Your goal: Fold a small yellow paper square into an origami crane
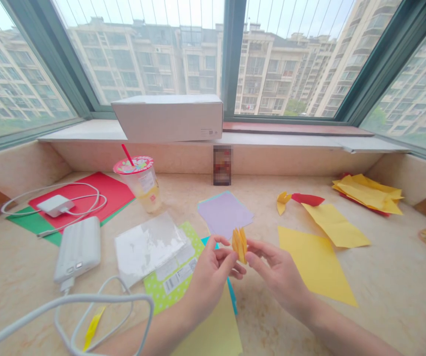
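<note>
Okay, so nearest the camera a white cable (98,299) loops over the table (391,277), and just past it both hands meet above a pale sheet (216,336). The left hand (209,274) and the right hand (277,272) are together, each pinching one side of a small folded piece (239,244) of orange-yellow paper. It's held upright just above the table, between thumbs and fingertips. It looks like a little fan of narrow pleats, with the flaps splayed at the top.

My take on doing this bit well: pinch low, near the base, so the pleats stay stacked. Let one hand do the creasing while the other just anchors. Run a nail along each fold rather than squeezing the whole bundle, or the layers will probably slide and the edges go out of line. It's a tiny piece, so light pressure.

Left of the hands lie a clear packet (148,244) and a power bank (79,247); to the right, a big yellow sheet (315,262). Further back are a lilac sheet (225,213), a cup (142,183) with a red straw, a charger (55,205) on a red sheet (112,190), a couple of scraps (283,201) and a pile (368,194) of yellow paper. Farthest off, a white box (168,117) sits on the sill.
</note>
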{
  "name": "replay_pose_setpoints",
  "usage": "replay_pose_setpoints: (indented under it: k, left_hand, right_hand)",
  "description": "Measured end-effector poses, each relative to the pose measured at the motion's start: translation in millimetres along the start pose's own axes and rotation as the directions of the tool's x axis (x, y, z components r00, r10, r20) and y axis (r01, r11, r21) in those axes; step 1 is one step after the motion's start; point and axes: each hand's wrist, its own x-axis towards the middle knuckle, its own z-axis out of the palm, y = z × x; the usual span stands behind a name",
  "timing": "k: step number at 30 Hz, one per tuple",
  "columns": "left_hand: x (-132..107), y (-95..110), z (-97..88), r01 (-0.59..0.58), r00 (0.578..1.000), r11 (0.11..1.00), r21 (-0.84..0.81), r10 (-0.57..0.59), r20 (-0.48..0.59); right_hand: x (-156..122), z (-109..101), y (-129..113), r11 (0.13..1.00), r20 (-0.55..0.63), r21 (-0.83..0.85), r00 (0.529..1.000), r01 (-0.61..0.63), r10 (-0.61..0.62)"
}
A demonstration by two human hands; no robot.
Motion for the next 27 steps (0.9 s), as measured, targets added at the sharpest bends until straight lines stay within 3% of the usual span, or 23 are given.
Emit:
replay_pose_setpoints:
  k: [14,21,27]
  left_hand:
    - [-2.4,2.0,-4.0,-0.097,0.995,0.956,0.278,0.086,0.052]
    - [-4.3,0.1,-4.4,-0.126,0.99,0.96,0.248,0.107,0.09]
    - [-5.1,4.3,-1.3,-0.199,0.979,0.946,0.258,0.178,0.103]
  right_hand:
    - [-1.0,-0.6,-2.8,0.993,0.019,-0.033,0.994,0.11,-0.109]
    - [-2.1,-1.7,-8.5,0.981,0.035,-0.082,0.984,0.177,-0.174]
    - [-3.3,1.1,-5.3,0.946,-0.053,-0.14,0.952,0.293,-0.302]
